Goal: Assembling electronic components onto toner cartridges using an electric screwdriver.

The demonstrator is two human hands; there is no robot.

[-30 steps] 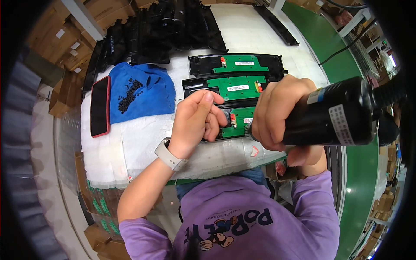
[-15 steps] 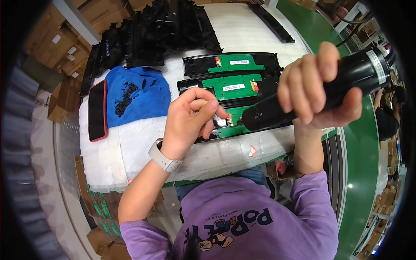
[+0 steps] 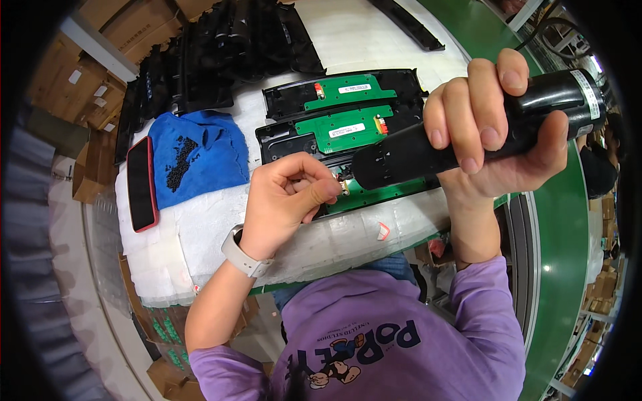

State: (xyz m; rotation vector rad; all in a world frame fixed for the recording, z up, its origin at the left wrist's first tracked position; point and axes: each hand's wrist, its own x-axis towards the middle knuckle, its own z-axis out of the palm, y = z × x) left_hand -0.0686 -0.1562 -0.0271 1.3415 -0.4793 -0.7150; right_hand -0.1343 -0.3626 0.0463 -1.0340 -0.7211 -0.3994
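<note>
My right hand (image 3: pixel 495 130) wraps round a thick black electric screwdriver (image 3: pixel 401 160), which lies slantwise with its nose to the left. That nose hangs over the nearest green circuit board (image 3: pixel 364 197), set in a black plastic panel and partly covered by the tool. Beside the nose, my left hand (image 3: pixel 284 204) is closed in a pinch at the board's left part; whatever is between the fingertips is too small to make out. Two similar panels lie behind, with a middle circuit board (image 3: pixel 314 127) and a far circuit board (image 3: pixel 331 103), each bearing a white label and a red-and-white connector.
On the white padded table (image 3: pixel 200 227), a blue cloth (image 3: pixel 227 154) carries a heap of small black screws (image 3: pixel 179 164). A red-edged phone (image 3: pixel 141 187) lies left of it. Black panels (image 3: pixel 234 53) are piled at the back left; a single black strip (image 3: pixel 408 23) lies far right.
The screwdriver's nose has shifted left, closer to my left fingertips. My left hand has drawn slightly left and down, its fingers more tightly pinched. The whole view has shifted a little.
</note>
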